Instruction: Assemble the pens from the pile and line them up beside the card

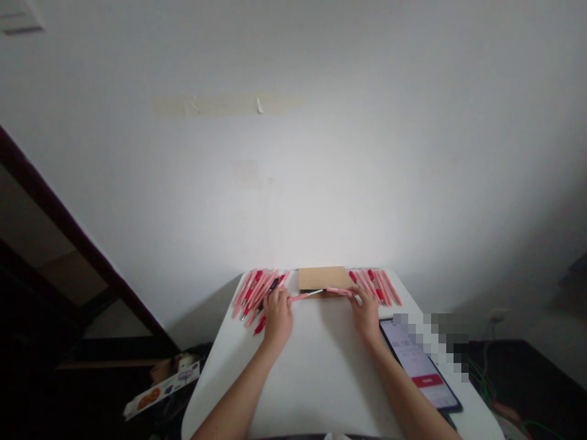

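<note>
My left hand (279,313) is closed on a pink pen barrel (299,297). A thin white stick, like a refill (315,293), reaches from this barrel towards the right. My right hand (365,311) pinches another pink pen part (338,291), whose inner end lies close to the white stick; whether they touch I cannot tell. Both parts are held in front of a brown cardboard box (323,277). Under and beside my left hand lies a pile of pink, red and dark pens (257,290). Beyond my right hand, a row of pink and red pens (376,286) lies side by side.
A phone (419,366) with a lit screen lies on the right of the white table (321,385), next to my right forearm. The table's far edge meets a pale wall (321,183). Green cables (481,379) hang beyond the right edge; a printed carton (162,391) is low on the left.
</note>
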{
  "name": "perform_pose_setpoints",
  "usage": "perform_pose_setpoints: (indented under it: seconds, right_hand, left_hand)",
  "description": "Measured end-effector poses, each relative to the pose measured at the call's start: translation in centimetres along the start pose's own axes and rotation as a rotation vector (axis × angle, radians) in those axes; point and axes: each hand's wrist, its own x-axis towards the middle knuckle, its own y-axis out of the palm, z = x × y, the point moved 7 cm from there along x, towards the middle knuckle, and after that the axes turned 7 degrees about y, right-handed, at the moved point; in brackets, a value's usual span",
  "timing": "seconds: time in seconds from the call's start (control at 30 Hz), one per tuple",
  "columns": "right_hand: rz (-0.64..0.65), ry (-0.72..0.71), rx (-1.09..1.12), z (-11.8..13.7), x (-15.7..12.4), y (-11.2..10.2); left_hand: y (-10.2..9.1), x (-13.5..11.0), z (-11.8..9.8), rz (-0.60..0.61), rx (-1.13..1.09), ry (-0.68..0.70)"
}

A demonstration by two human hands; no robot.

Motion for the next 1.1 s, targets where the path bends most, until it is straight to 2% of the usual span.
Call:
perform_pose_setpoints:
  seconds: [0.33, 0.83, 1.1]
  right_hand:
    - [-0.017, 0.008, -0.032, -0.3, 0.3, -0.2]
    - [0.011, 0.007, -0.072, -0.1, -0.1, 0.1]
    - [0.014, 0.007, -0.065, 0.0, -0.1, 0.1]
  left_hand:
    - [-0.1, -0.1, -0.4, 0.034, 0.000, 0.016]
    - [-0.6, -0.3, -1.4, 0.238, 0.103, -0.012]
    - [-1.2, -0.1, -1.0, 0.214, 0.107, -0.084]
